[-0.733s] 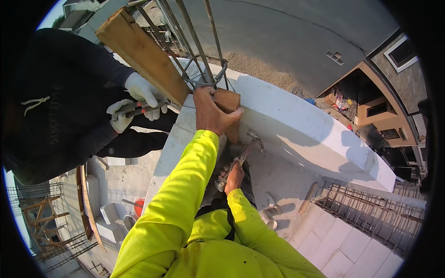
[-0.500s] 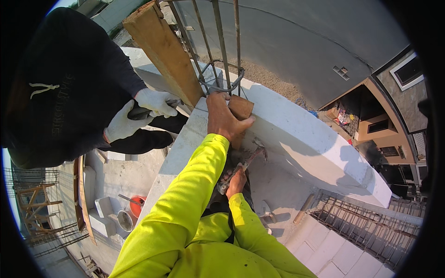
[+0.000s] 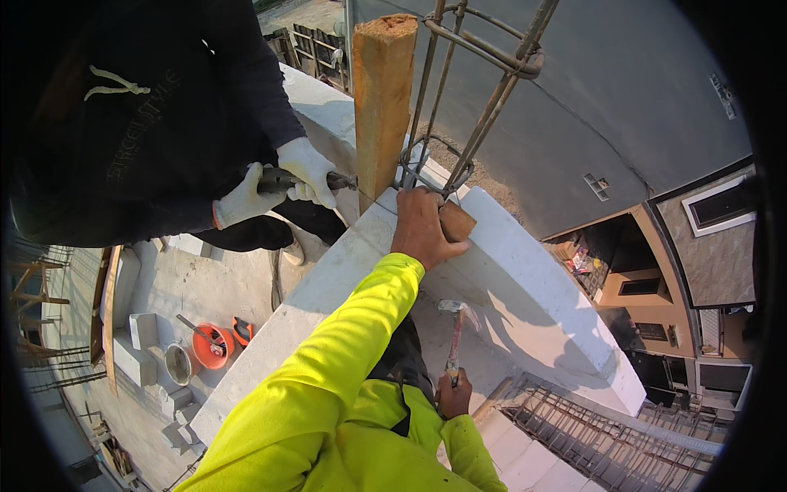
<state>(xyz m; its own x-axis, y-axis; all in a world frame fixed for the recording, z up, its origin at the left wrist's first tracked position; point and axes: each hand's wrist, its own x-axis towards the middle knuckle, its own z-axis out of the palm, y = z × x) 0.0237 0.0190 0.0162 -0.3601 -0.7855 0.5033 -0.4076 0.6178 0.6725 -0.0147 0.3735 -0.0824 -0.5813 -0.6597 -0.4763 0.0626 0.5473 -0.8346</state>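
Observation:
My left hand (image 3: 425, 225) is closed around the upper end of a wooden board (image 3: 457, 222), which stands against the white block wall (image 3: 525, 266) at its inner corner. The board's lower part is hidden behind my hand and sleeve. Lower down, my right hand (image 3: 453, 394) grips the handle of a hammer (image 3: 453, 344), its head up, below the board and apart from it. Across the corner, a co-worker's white-gloved hands (image 3: 303, 172) hold a dark metal tool (image 3: 283, 181), its tip near a thick upright timber (image 3: 382, 107).
Upright steel bars with ring ties (image 3: 475, 94) rise just beyond my left hand. On the floor at left are an orange bucket (image 3: 201, 354), a grey bucket (image 3: 179, 365) and several white blocks (image 3: 135, 361). A rebar grid (image 3: 598, 435) lies at lower right.
My right hand has shifted down and right, with the hammer now more upright. My left hand stays on the board. The view has turned, and the co-worker's tool now points at the timber.

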